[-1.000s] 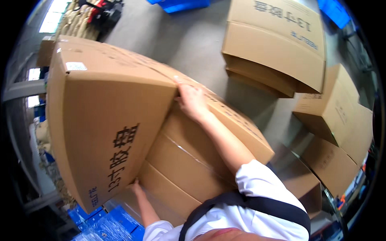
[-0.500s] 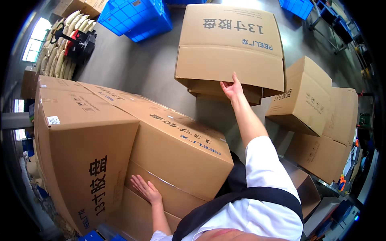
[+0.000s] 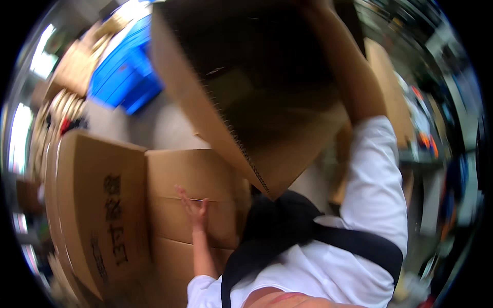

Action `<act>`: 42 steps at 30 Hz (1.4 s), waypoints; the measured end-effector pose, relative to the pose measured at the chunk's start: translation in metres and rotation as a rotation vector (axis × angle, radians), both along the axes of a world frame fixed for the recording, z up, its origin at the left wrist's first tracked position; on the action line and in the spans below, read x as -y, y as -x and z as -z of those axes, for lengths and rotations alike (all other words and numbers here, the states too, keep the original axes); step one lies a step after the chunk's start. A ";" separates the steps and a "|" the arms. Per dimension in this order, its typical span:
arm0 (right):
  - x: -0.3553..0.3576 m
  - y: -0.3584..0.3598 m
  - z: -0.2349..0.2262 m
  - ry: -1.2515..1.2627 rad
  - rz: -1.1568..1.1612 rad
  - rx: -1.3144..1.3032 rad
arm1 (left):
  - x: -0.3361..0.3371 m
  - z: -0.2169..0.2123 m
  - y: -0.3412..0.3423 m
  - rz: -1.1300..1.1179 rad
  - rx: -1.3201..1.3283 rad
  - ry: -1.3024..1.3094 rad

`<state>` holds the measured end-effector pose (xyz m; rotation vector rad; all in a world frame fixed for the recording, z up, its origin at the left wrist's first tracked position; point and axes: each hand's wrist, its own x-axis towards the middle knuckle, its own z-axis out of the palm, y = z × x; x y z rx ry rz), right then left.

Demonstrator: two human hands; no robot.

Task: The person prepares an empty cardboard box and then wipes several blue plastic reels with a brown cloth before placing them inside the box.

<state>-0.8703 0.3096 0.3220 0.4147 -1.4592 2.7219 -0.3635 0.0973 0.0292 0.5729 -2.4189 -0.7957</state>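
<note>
A large brown cardboard box (image 3: 203, 110) is lifted and tilted in front of me, its dark open side toward me and one corner pointing down at my apron. My right hand (image 3: 314, 5) is at the box's upper part, at the top edge of the view. It is blurred and partly cut off, and its arm crosses the opening. My left hand (image 3: 195, 209) has its fingers spread, next to the side of a closed carton (image 3: 177, 172). Whether the palm touches the carton I cannot tell. Another tall carton (image 3: 97, 205) with dark printing stands to the left.
Blue plastic crates (image 3: 126, 77) stand on the grey floor (image 3: 174, 126) at the far left. Behind them are pale stacked sacks (image 3: 64, 108). At the right are a flat cardboard piece (image 3: 393, 92) and a bench (image 3: 421, 156) with small things, all smeared by motion.
The box at the far side has been raised and pulled closer, tipping its opening toward me. My right arm has risen with it. My left hand stays by the cartons while the whole view has swung.
</note>
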 end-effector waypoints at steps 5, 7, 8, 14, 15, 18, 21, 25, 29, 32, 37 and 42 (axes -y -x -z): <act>-0.083 -0.095 -0.036 0.079 -0.038 0.110 | -0.137 -0.031 0.023 0.526 -0.446 -1.017; -0.138 -0.085 -0.031 0.113 0.192 -0.103 | -0.165 -0.056 0.034 0.735 -0.419 -1.378; -0.136 -0.139 -0.043 0.191 0.106 -0.062 | -0.160 -0.063 0.028 0.730 -0.371 -1.139; -0.183 -0.287 -0.020 -0.111 -0.050 -0.063 | -0.245 -0.055 0.005 0.477 -0.228 -1.870; -0.194 -0.299 -0.022 -0.132 -0.077 -0.054 | -0.251 -0.023 0.003 0.470 -0.290 -2.065; -0.248 -0.313 -0.014 -0.225 -0.042 -0.040 | -0.304 0.000 -0.001 0.387 -0.374 -2.238; -0.294 -0.323 -0.006 -0.314 -0.031 0.011 | -0.357 -0.006 -0.008 0.278 -0.329 -2.297; -0.321 -0.323 -0.015 -0.368 -0.073 -0.020 | -0.391 -0.009 0.001 0.396 -0.387 -2.373; -0.312 -0.301 -0.013 -0.361 -0.139 -0.005 | -0.381 -0.025 -0.018 0.192 -0.369 -2.264; -0.268 -0.289 -0.007 -0.383 -0.279 0.039 | -0.352 -0.003 -0.063 0.166 -0.244 -1.897; -0.208 -0.256 0.049 -0.694 -0.570 -0.134 | -0.335 0.011 -0.064 0.287 0.178 -1.389; -0.276 -0.296 0.110 -0.762 -0.378 -0.784 | -0.330 0.051 -0.090 -0.486 0.384 -2.100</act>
